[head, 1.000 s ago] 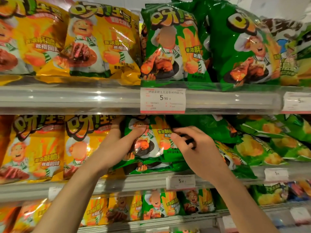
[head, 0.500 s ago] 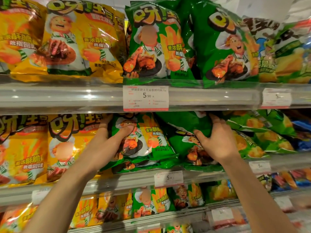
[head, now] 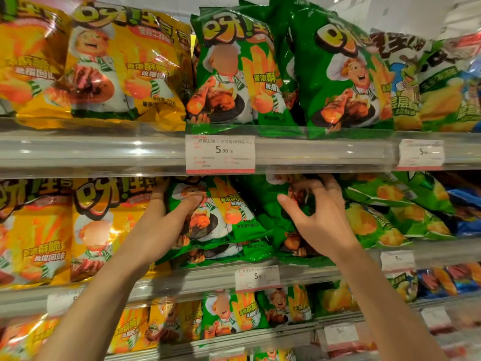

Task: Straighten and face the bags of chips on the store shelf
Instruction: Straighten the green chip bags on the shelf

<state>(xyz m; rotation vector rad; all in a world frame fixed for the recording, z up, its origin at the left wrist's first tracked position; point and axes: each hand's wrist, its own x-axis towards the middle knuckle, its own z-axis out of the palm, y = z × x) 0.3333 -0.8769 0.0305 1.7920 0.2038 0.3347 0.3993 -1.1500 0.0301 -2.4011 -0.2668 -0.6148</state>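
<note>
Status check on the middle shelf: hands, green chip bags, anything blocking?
Left hand grips upright green chef-print chip bag. Right hand grips tilted green foil bag beside it, not yet faced. Slumped green potato-print bags crowd the right side.

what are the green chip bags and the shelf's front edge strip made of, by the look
Green chip bag: thin glossy plastic film, probably foil-lined; it creases and catches glare. Shelf edge strip: looks like clear shiny plastic over a grey rail, with bright light streaks; the price tag seems paper.
</note>
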